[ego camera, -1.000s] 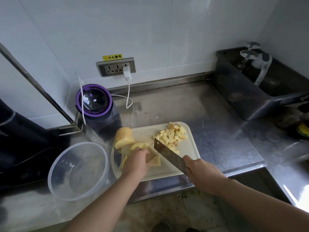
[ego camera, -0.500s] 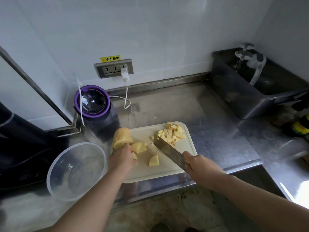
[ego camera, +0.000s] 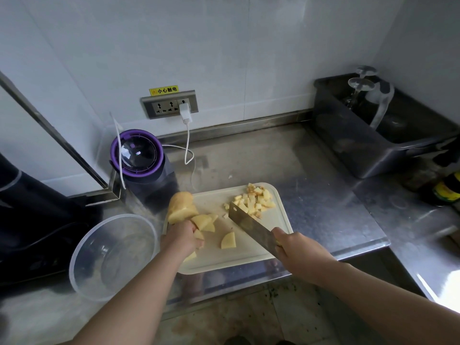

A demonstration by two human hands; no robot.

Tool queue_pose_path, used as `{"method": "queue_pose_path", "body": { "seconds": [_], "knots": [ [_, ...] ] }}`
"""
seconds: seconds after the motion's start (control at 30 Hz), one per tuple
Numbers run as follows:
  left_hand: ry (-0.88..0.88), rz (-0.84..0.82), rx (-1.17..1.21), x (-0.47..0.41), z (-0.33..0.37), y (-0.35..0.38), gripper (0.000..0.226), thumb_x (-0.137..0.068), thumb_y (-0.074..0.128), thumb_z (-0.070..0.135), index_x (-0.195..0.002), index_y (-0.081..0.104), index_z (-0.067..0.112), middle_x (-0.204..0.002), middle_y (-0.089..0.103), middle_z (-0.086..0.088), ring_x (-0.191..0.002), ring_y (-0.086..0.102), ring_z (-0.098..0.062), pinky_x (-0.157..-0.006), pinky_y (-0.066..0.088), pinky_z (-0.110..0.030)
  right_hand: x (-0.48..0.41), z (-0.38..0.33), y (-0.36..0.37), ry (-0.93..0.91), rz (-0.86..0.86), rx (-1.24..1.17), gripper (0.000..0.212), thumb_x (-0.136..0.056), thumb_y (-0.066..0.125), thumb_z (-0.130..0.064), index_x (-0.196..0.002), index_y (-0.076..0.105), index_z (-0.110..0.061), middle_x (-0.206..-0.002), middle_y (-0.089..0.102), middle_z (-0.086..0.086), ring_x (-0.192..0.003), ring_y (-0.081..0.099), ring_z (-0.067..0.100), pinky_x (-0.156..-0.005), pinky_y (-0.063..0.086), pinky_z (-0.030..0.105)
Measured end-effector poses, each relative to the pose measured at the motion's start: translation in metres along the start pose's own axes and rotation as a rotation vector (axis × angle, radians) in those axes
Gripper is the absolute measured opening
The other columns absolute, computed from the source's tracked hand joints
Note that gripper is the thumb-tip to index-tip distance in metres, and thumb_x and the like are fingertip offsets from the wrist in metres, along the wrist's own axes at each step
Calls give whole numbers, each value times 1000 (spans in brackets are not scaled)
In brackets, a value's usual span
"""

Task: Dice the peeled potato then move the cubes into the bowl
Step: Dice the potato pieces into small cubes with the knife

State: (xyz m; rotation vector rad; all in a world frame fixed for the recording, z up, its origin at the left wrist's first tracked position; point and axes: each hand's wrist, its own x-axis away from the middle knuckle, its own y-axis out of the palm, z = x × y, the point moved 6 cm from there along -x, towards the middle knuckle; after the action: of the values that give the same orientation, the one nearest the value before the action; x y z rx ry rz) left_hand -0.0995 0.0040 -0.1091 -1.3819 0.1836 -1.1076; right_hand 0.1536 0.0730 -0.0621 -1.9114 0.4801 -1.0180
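**Mid-dice: one pile cut, larger pieces waiting**

Head view: we are partway through the dicing step. Our right hand point(ego camera: 296, 247), at lower centre-right of the frame, is clamped round the handle of the cleaver point(ego camera: 251, 226), whose blade slants up and left across the white cutting board point(ego camera: 281, 220), its tip against the near edge of the diced cubes point(ego camera: 254, 201) heaped in the board's upper right corner. Our left hand point(ego camera: 180, 239), at the board's left edge, is curled over a cluster of potato wedges point(ego camera: 202, 221); how firmly it grips them we cannot tell, since the fingers are hidden from above. A large uncut potato chunk point(ego camera: 180, 206) sits just beyond that hand, at the board's upper left corner. One loose wedge point(ego camera: 228, 241) lies alone in the middle of the board, between the two hands.

The clear bowl point(ego camera: 82, 247) stands left of the board, low in the frame, and seems to hold no potato.

In our judgement, transfer is not yet due. The next move calls for bringing a wedge under the blade, fingertips tucked clear, and cutting it down to match the pile.
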Motion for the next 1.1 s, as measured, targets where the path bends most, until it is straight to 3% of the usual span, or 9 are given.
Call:
{"method": "queue_pose_path", "body": {
  "seconds": [0.17,0.27,0.43,0.53,0.6,0.7,0.87,1.0,1.1],
  "knots": [
    [25,43,131,6,1,-17,18,-85,69,37,-82,56,24,-94,62,3,-89,58,-18,-76,47,-30,1,-1,-4,-4,-2,-16,30,-104,41,-22,-133,36,-23,-95,54,-2,-76,60,13,-67,54,27],
    [107,109,233,14,15,-30,12,-88,66,31,-89,57,22,-90,60,6,-84,57,-13,-70,42,-25,0,1,-5,2,3,-13,29,-104,40,-21,-132,36,-22,-95,58,1,-76,62,15,-68,55,30],
    [68,-137,561,21,41,5,13,-91,64,17,-103,57,19,-90,66,2,-76,68,-10,-69,56,-25,0,0,-4,6,-4,-6,30,-104,40,-22,-133,35,-23,-99,60,1,-77,63,14,-70,58,30],
    [10,-144,652,20,44,26,19,-91,64,14,-110,60,10,-89,67,-1,-75,68,-12,-63,55,-22,1,0,-4,10,-8,0,29,-104,40,-22,-133,36,-23,-98,59,2,-77,62,14,-68,56,29],
    [12,-75,583,20,43,29,20,-91,65,19,-108,61,11,-89,67,1,-79,67,-12,-70,56,-25,2,0,-3,15,-12,-1,28,-103,41,-22,-131,36,-23,-96,59,2,-77,62,15,-68,56,31],
    [100,41,298,23,46,23,25,-90,65,31,-109,62,14,-99,65,4,-89,61,-12,-78,50,-25,4,1,0,19,-21,4,28,-102,42,-23,-129,37,-22,-96,61,3,-80,64,19,-73,59,36],
    [216,41,-3,22,56,27,53,-83,72,34,-131,53,21,-129,50,1,-111,58,-18,-90,51,-29,4,-2,13,8,-32,20,28,-103,44,-21,-130,37,-22,-92,59,1,-78,65,17,-74,60,35],
    [217,167,-75,24,64,29,40,-85,70,32,-121,58,19,-119,58,0,-104,59,-17,-88,53,-30,1,-8,19,7,-19,28,33,-102,48,-21,-132,35,-22,-81,51,-5,-70,61,12,-64,56,24],
    [190,233,-80,26,69,27,37,-83,70,34,-114,60,16,-109,63,-1,-99,61,-17,-83,54,-30,0,-14,21,9,1,45,38,-101,51,-20,-134,33,-21,-73,42,-9,-57,49,8,-46,37,18]
  ]
}}
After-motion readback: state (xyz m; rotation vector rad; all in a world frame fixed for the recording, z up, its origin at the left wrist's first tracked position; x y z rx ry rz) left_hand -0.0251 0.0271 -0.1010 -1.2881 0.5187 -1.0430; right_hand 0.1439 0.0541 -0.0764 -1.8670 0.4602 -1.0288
